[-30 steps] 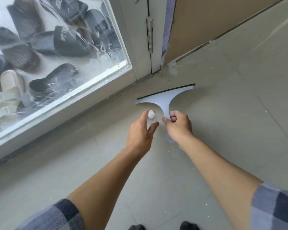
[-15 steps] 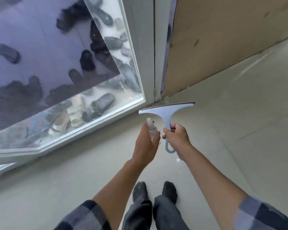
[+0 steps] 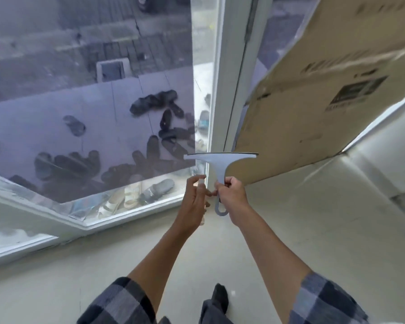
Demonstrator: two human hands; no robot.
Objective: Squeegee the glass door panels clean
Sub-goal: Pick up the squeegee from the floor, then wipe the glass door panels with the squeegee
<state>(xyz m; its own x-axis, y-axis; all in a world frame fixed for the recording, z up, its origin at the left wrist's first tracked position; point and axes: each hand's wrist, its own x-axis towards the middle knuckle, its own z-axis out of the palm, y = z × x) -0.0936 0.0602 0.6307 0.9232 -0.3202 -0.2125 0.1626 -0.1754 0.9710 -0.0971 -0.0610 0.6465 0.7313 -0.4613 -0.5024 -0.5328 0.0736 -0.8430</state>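
Squeegee, pale blue plastic, T-shaped with a dark rubber blade: held upright at centre frame, blade uppermost and level, apart from the glass. The right hand is closed around the stem just below the head, and the looped handle end hangs free at 6 o'clock from the fist; the hold reads as a carry rather than a wiping grip. No stroke appears begun.

Small clear spray bottle with white cap: gripped in the curled left hand, just at 9 o'clock of the squeegee stem, cap up, probably kept ready to wet the pane.

Tall glass door panel in a white frame: from 9 to 12 o'clock of the squeegee. Dark and pale slippers lie beyond it.

White door post: at 12 o'clock.

Brown cardboard sheet: leaning at 2 o'clock.

Change from half a second earlier: both hands and the view have risen, so more of the upper pane shows; the squeegee blade now overlaps the panel's lower right corner, and both grips are unchanged.
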